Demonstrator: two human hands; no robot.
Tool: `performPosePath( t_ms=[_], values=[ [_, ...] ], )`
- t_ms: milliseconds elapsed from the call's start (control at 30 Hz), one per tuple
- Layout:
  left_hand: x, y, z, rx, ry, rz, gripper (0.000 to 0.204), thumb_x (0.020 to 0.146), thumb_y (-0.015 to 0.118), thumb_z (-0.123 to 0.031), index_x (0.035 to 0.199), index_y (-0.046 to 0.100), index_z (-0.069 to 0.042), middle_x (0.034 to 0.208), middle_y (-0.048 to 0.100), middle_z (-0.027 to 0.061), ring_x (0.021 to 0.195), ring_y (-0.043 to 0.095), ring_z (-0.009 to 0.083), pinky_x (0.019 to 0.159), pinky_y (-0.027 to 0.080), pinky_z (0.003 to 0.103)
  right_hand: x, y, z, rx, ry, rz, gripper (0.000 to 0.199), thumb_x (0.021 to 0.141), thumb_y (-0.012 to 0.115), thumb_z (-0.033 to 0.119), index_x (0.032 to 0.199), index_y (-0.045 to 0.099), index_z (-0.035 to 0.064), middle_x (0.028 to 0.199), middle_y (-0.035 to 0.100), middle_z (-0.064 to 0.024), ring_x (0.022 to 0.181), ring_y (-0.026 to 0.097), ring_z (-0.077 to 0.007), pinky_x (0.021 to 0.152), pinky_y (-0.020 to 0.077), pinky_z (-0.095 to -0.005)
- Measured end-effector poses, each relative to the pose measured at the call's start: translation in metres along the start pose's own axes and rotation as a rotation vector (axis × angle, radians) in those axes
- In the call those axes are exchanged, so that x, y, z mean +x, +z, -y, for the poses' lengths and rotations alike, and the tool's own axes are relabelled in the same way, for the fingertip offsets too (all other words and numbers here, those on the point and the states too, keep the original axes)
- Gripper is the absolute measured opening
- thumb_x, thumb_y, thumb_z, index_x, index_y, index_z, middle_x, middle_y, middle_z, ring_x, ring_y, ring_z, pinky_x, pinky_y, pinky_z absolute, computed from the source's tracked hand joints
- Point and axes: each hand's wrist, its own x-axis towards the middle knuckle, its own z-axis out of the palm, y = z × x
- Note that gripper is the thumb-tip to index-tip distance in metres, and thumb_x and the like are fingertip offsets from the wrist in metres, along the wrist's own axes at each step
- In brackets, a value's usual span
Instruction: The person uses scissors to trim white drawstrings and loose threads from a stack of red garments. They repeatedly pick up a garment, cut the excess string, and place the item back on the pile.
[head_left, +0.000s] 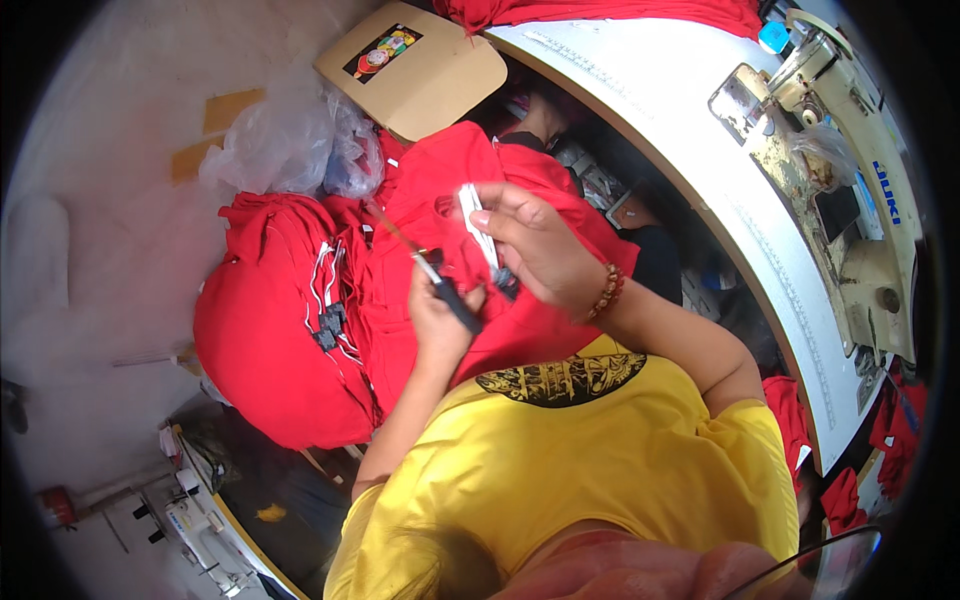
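Observation:
My left hand is closed around a slim tool with a black handle, a silvery middle and a thin orange-brown shaft pointing up and left. Its exact kind I cannot make out. Just to the right, my right hand pinches a white folded strip with a dark piece at its lower end, blurred a little. Both hands are above red cloth spread over my lap. Beside it on the left lies a heap of red garments, with white cords and dark grey tabs on top.
A white sewing table curves along the right, carrying a sewing machine. Clear plastic bags and a brown board with a sticker lie beyond the heap. Another machine stands at lower left.

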Motion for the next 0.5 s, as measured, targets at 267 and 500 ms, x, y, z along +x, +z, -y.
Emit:
performPosePath(
  t_ms=[267, 500],
  values=[
    [0.009, -0.065, -0.058, -0.098, -0.233, 0.102, 0.046, 0.066, 0.072, 0.002, 0.106, 0.05, -0.002, 0.097, 0.059, 0.0031, 0.082, 0.057, 0.0117, 0.074, 0.046, 0.025, 0.04, -0.054, 0.013, -1.523, -0.607, 0.093, 0.038, 0.074, 0.058, 0.005, 0.112, 0.055, 0.0051, 0.126, 0.051, -0.0151, 0.122, 0.045, -0.0298, 0.099, 0.0379, -0.0381],
    [0.108, -0.157, -0.109, 0.563, 0.483, -0.206, 0.017, 0.075, 0.056, 0.001, 0.089, 0.05, -0.007, 0.078, 0.045, -0.0032, 0.071, 0.044, 0.0073, 0.063, 0.038, 0.022, 0.088, 0.037, 0.105, -1.23, -1.179, 0.039, 0.026, 0.083, 0.047, 0.007, 0.107, 0.053, 0.0018, 0.098, 0.061, -0.0136, 0.089, 0.06, -0.023, 0.08, 0.0464, -0.033]
  ],
)
